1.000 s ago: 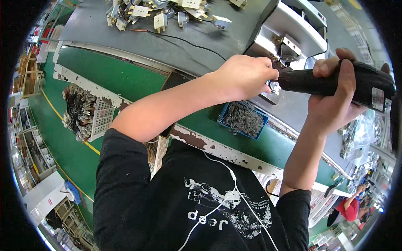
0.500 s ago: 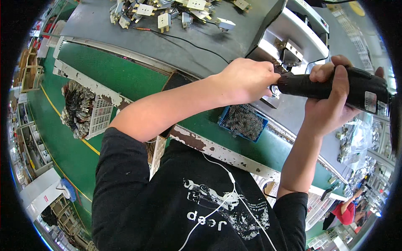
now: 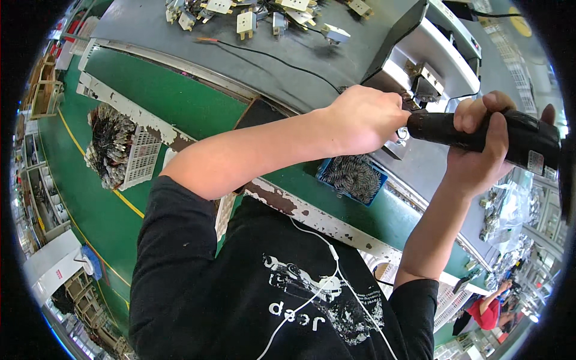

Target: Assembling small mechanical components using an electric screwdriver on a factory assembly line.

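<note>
My right hand [image 3: 483, 141] wraps round a black electric screwdriver [image 3: 522, 139], held nearly level with its tip end toward my left hand. At that tip, my left hand [image 3: 369, 120] is closed, its fingers pinched by a small shiny metal part; what exactly they grip is hidden. Just beyond both hands, a bent metal housing [image 3: 444, 45] stands on the grey workbench [image 3: 180, 36]. Inside it sits a block-shaped part [image 3: 429, 84] with a pale face and metal terminals.
Several white-faced switch-like parts [image 3: 246, 23] are heaped at the bench's far side. A black cable [image 3: 282, 62] runs toward my left hand. Below the bench edge sits a blue bin [image 3: 354, 179] of small metal pieces. A white crate [image 3: 141, 159] stands left; a person in red [image 3: 489, 312] is far right.
The view has shifted slightly, moving bench items a little to the right in the picture. Both hands and the screwdriver keep about the same place relative to the housing.
</note>
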Demonstrator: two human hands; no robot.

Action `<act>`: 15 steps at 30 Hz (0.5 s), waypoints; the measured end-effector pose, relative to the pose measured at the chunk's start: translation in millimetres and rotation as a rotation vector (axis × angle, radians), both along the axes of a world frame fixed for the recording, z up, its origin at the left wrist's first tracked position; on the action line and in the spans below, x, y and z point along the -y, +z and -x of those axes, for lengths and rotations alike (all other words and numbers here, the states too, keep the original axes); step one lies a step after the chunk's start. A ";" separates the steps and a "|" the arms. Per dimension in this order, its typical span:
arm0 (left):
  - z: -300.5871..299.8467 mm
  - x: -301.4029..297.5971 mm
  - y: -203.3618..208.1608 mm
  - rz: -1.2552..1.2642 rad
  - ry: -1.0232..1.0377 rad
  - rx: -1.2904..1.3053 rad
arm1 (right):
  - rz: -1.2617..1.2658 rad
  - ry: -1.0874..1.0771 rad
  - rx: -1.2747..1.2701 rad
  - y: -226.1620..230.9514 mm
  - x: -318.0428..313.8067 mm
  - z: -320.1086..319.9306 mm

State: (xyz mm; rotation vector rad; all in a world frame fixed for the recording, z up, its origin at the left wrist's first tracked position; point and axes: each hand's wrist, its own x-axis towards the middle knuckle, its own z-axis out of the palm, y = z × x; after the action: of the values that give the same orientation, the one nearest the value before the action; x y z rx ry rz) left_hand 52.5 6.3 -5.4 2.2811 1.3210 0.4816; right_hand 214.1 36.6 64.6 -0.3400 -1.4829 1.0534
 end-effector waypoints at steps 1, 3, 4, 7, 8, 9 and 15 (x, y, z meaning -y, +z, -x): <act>-0.4 -0.1 0.1 0.008 -0.002 -0.006 | 0.001 0.003 0.001 -0.1 0.5 0.7; 0.5 0.7 0.8 0.018 0.000 -0.012 | 0.018 -0.050 -0.008 -0.6 1.3 2.8; 0.4 1.3 2.0 0.011 0.002 -0.001 | 0.018 -0.051 -0.006 0.0 1.3 0.7; 0.0 0.9 2.7 0.005 0.007 -0.007 | 0.030 -0.068 -0.011 0.9 0.8 -4.0; -0.2 0.9 2.2 0.005 0.009 -0.024 | 0.016 -0.071 -0.009 0.2 1.5 -3.2; -0.2 1.4 1.5 0.007 0.011 -0.024 | 0.002 -0.073 -0.007 -0.5 2.1 -2.6; 1.2 0.9 -1.5 0.017 0.004 -0.004 | 0.000 -0.076 -0.069 -3.2 -0.9 0.9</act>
State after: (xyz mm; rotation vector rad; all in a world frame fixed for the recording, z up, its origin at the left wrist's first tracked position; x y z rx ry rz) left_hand 51.4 5.4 -7.0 2.2676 1.3273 0.4657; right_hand 213.2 37.5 61.4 -0.3544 -1.3978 0.9953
